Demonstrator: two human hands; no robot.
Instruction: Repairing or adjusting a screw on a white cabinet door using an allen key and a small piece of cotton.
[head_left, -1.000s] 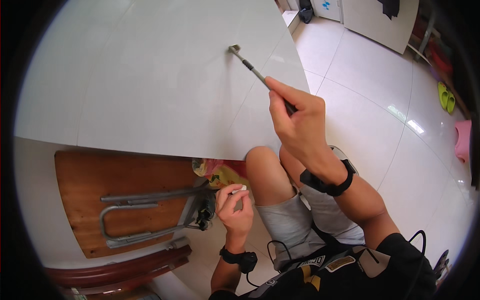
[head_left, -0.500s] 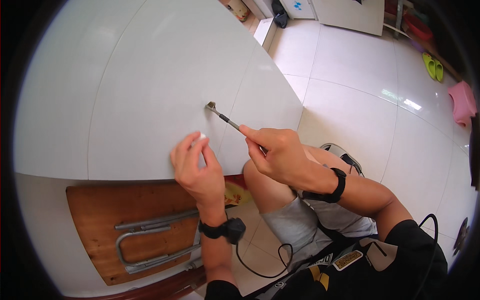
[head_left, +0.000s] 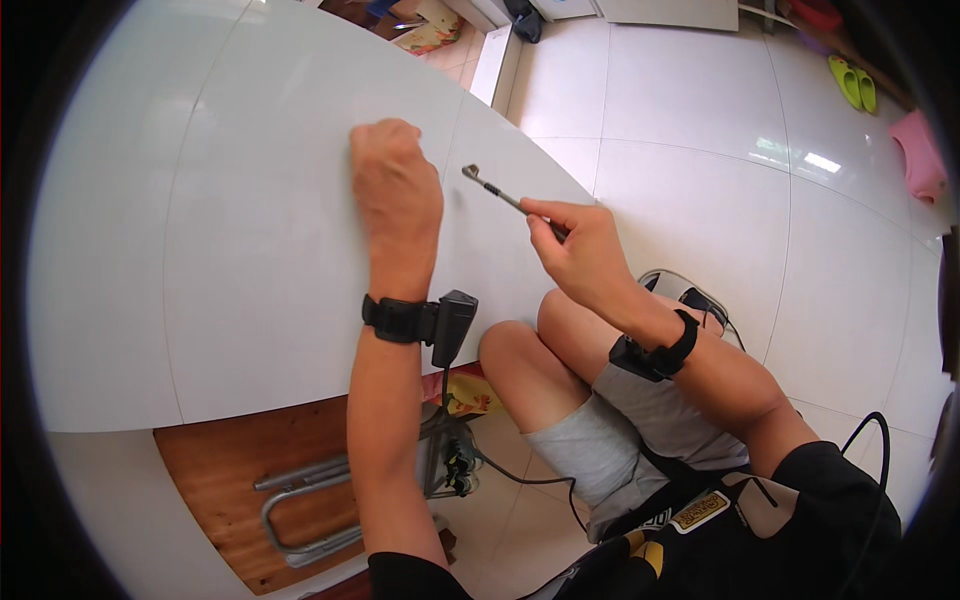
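My left hand (head_left: 397,185) is closed over the pale white tabletop (head_left: 270,240), knuckles up and fingers curled under. What those fingers hold, if anything, is hidden. To its right, my right hand (head_left: 580,245) pinches the shaft of a thin grey metal tool (head_left: 507,198) between thumb and fingers. A dark ribbed collar wraps the shaft, and a small bent head sits at the far end. That head points up and left, over the right part of the tabletop. The two hands are apart.
Below the table edge lean a brown wooden board (head_left: 215,490) and grey tubular legs (head_left: 300,550). My bent knees (head_left: 515,350) are close to the table. Off to the right are green slippers (head_left: 850,82) and a pink stool (head_left: 917,150) on the tiled floor (head_left: 690,220).
My left hand has reached up and forward over the tabletop and turned knuckles up; the small white thing in its fingertips is now hidden. The right hand and tool have shifted up and right.
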